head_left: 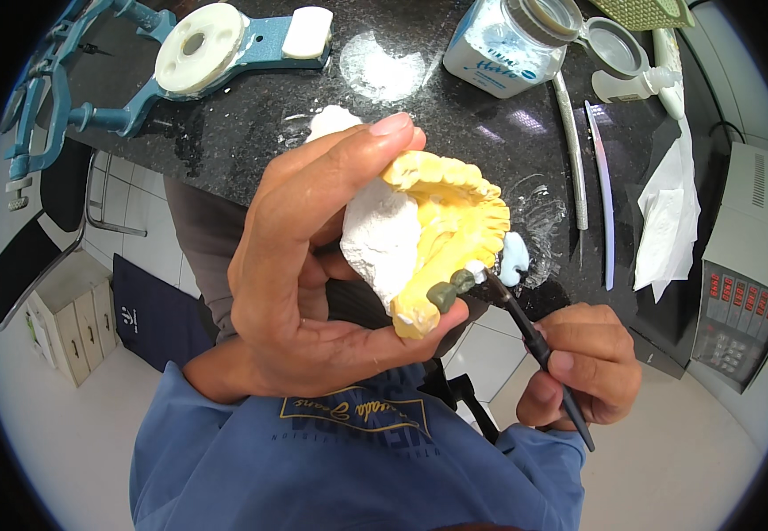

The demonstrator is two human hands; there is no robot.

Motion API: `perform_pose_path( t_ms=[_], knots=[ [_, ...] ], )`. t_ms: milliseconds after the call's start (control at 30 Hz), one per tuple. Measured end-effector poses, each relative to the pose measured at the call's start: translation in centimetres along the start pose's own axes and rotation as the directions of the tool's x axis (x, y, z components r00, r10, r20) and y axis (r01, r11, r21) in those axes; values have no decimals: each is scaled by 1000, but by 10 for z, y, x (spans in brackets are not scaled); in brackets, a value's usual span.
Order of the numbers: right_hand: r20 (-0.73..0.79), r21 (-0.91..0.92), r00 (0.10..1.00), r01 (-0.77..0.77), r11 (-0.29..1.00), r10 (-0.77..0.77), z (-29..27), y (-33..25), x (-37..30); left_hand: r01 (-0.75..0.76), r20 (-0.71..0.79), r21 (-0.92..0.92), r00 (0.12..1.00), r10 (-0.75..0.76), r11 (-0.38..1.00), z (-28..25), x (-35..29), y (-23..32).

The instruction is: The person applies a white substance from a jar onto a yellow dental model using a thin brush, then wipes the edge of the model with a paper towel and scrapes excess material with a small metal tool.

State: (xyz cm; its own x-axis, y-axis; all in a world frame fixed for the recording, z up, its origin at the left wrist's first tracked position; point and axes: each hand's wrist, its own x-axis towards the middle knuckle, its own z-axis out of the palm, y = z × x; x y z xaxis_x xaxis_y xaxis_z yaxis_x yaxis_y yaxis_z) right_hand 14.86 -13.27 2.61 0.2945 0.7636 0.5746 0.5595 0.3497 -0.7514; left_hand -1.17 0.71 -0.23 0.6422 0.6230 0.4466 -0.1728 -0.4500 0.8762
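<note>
Grips a yellow dental cast (464,199) in the left hand (287,239), digits curled round both ends, with rough white plaster (382,234) on the palm side and the tooth arch turned right; holds it raised before the counter. Pinches a slim black tool (545,354) between thumb and fingers of the right hand (587,363), tip at a white tooth (474,268) beside two dark green teeth (442,296), contact too small to make out. Wears a blue shirt (357,469) below. Has on the dark speckled counter (235,142) a pale-blue blob (514,258) near the cast, then, rightward, a metal-handled instrument (570,142), a lavender instrument (601,195) and white paper (670,212); toward the back, a blue articulator (142,102), a white-and-blue jar (495,57) and a small white bottle (618,87). Shows farther off a grey control unit (742,239) at right, a dark chair (19,261) and a drawer cabinet (70,332) at left.
</note>
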Motion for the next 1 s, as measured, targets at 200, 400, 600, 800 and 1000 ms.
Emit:
perform_pose_path(
  t_ms=[200, 400, 600, 800, 1000],
  knots=[
    [6, 15, 1000, -10, 1000, 10, -3, 0, -2, -11, -4, 17, 1000, 11, 1000, 1, 0, -1],
    [36, 28, 999, -3, 1000, 2, -3, 0, 1, 12, 5, 38, 1000, -12, 999, 0, 0, 1],
    [34, 10, 999, -14, 1000, 14, -3, 0, 1, 10, -19, 30, 1000, -9, 1000, 1, -1, 0],
    [13, 26, 1000, -24, 999, 24, -3, 0, 0, 6, -4, 42, 1000, -6, 999, 1, -1, 1],
    [24, 15, 999, -37, 999, 37, -4, -2, 0, 17, -3, 43, 1000, -17, 999, 0, -1, 1]
  ],
)
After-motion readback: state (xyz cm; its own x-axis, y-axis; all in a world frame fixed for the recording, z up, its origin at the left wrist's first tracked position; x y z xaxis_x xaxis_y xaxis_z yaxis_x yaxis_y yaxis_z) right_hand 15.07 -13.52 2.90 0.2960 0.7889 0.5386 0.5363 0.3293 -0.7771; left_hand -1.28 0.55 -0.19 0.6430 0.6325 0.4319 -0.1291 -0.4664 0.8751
